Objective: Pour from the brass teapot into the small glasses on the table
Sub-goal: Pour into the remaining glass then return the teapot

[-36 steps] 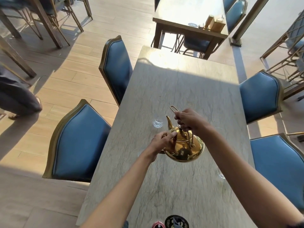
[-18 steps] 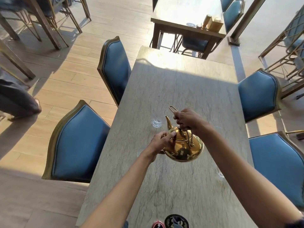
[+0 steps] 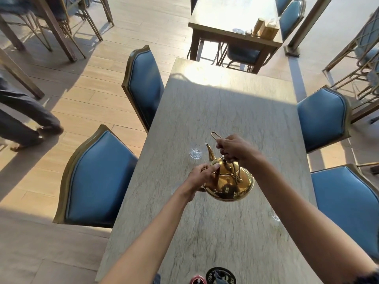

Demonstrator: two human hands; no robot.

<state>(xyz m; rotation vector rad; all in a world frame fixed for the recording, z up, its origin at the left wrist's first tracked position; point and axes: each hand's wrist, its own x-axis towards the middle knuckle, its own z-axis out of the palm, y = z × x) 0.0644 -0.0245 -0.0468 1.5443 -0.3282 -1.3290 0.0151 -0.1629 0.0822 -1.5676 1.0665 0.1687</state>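
A shiny brass teapot (image 3: 229,185) hangs above the middle of the pale stone table (image 3: 235,111), spout pointing away from me. My right hand (image 3: 235,148) grips its wire handle from above. My left hand (image 3: 205,177) rests on the pot's left shoulder, thumb against the lid. A small clear glass (image 3: 195,153) stands just left of the spout tip. Another small glass (image 3: 274,217) shows partly beside my right forearm. No liquid is visibly flowing.
Blue padded chairs flank the table: two on the left (image 3: 98,177) (image 3: 145,87), two on the right (image 3: 322,117) (image 3: 348,208). A second table (image 3: 229,19) with small boxes stands beyond. A person's legs (image 3: 24,119) are on the wooden floor at left.
The teapot and both hands have barely shifted. The person's legs at the left edge have moved slightly.
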